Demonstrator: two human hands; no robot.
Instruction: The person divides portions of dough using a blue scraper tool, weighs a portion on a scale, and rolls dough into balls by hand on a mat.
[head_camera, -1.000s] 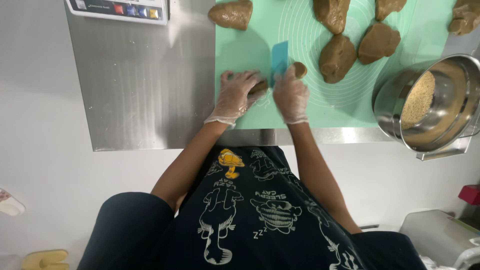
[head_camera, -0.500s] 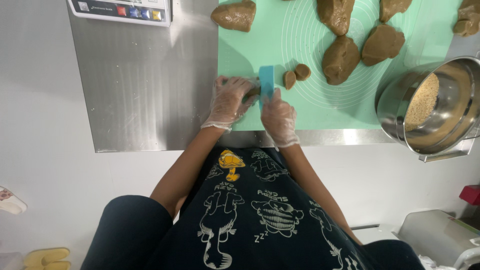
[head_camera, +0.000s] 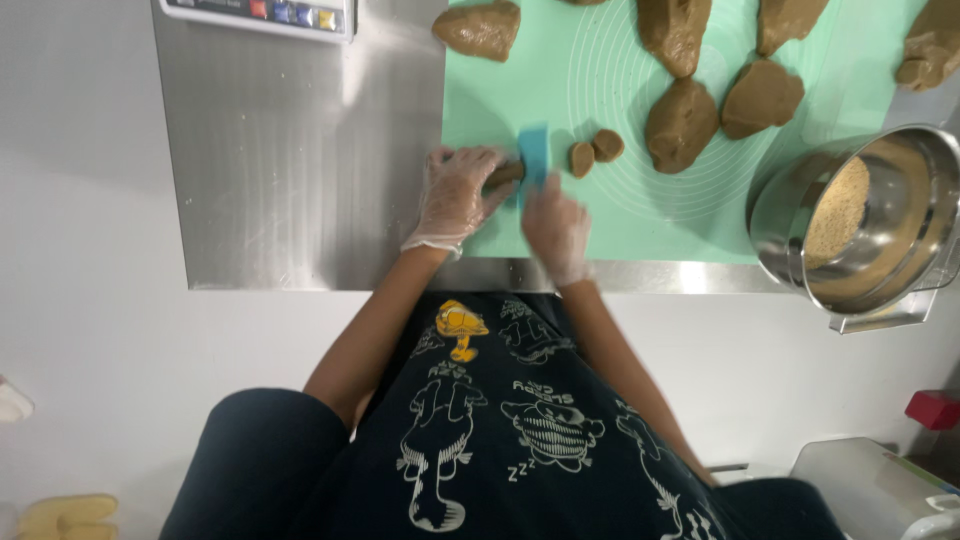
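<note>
My left hand (head_camera: 455, 195), in a clear plastic glove, rests on a brown dough roll (head_camera: 505, 173) on the mint green mat (head_camera: 610, 215). My right hand (head_camera: 556, 228), also gloved, holds a blue scraper (head_camera: 533, 158) upright with its edge down on the roll, just right of my left fingers. Two small cut dough pieces (head_camera: 594, 152) lie on the mat right of the scraper.
Several large brown dough lumps (head_camera: 682, 122) lie farther up the mat, one (head_camera: 480, 28) at its top left. A steel bowl of tan crumbs (head_camera: 868, 225) stands at the right. A scale (head_camera: 262, 12) sits at the top of the steel table (head_camera: 300, 160).
The scraper has shifted left along the dough roll with my right hand. A second cut piece now lies beside the first, right of the blade.
</note>
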